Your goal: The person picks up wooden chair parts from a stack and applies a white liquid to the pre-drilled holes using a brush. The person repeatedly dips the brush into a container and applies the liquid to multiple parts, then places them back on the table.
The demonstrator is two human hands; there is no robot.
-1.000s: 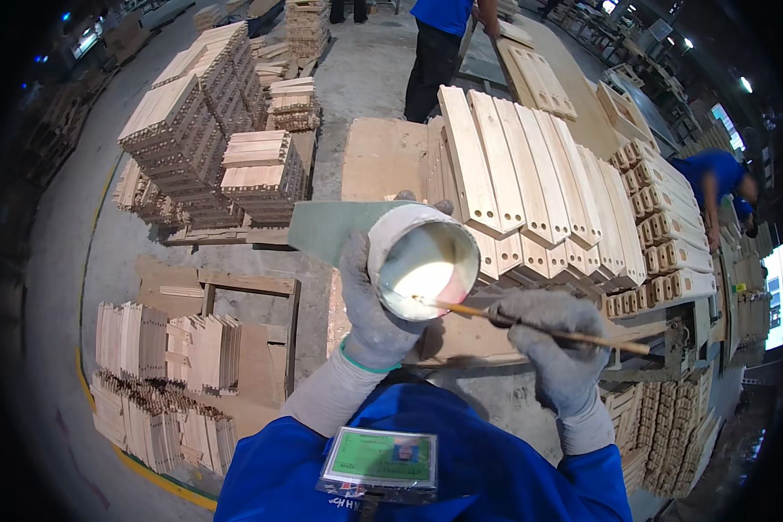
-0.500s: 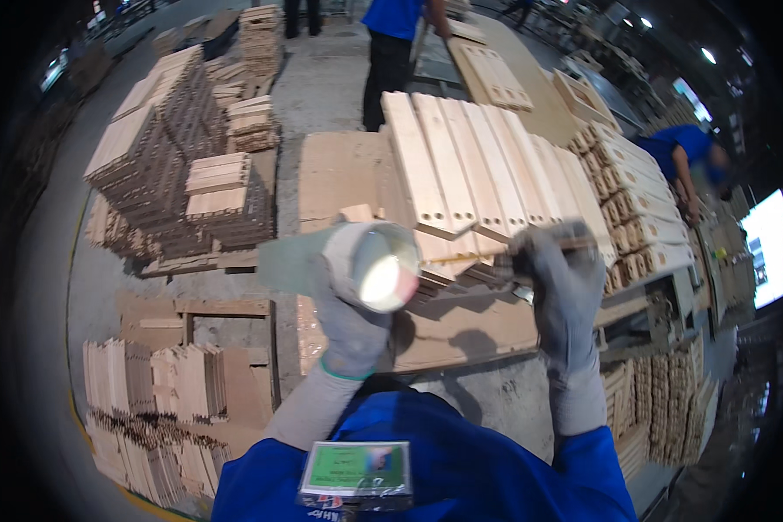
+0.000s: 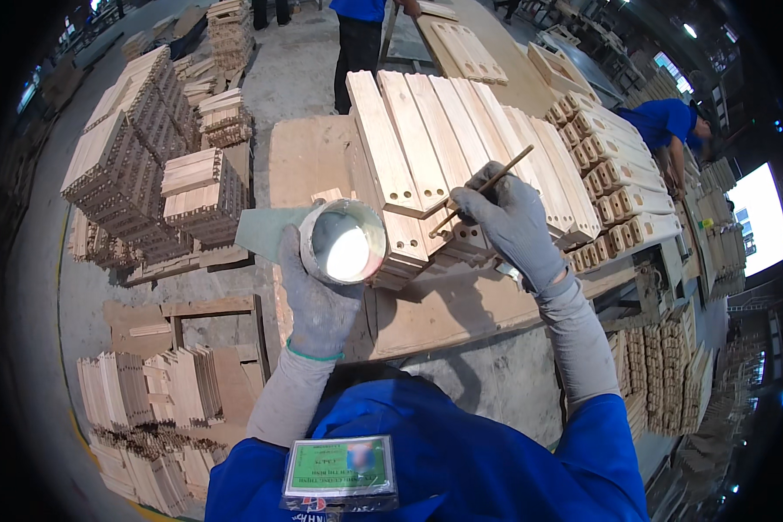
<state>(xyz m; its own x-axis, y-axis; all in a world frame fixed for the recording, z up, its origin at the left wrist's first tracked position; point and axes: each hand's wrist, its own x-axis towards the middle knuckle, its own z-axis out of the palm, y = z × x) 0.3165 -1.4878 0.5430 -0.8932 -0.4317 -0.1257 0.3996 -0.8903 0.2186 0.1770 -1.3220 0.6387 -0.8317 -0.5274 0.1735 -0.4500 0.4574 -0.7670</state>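
My gloved left hand (image 3: 322, 304) is closed around a round cup (image 3: 378, 239) with white liquid inside. A pale green flat piece (image 3: 265, 233) sticks out to the cup's left; whether it belongs to the cup I cannot tell. My gloved right hand (image 3: 518, 226) pinches a thin brown stick (image 3: 515, 162), slanting down to the left. Its lower tip is close to the drilled end of a wooden board; contact cannot be made out. Pale boards (image 3: 426, 130) lie side by side in a stack, with paired holes at their near ends.
The stack stands on a cardboard-covered table (image 3: 309, 157). More slotted wooden pieces (image 3: 622, 191) are piled at its right. Stacked wood (image 3: 113, 148) and a pallet (image 3: 209, 306) are on the left. A co-worker (image 3: 665, 130) bends at the right; another person (image 3: 361, 43) stands beyond the table.
The stick has moved from beside the cup's rim to the board ends, and my right hand has shifted left and away from me. The whole view has shifted slightly.
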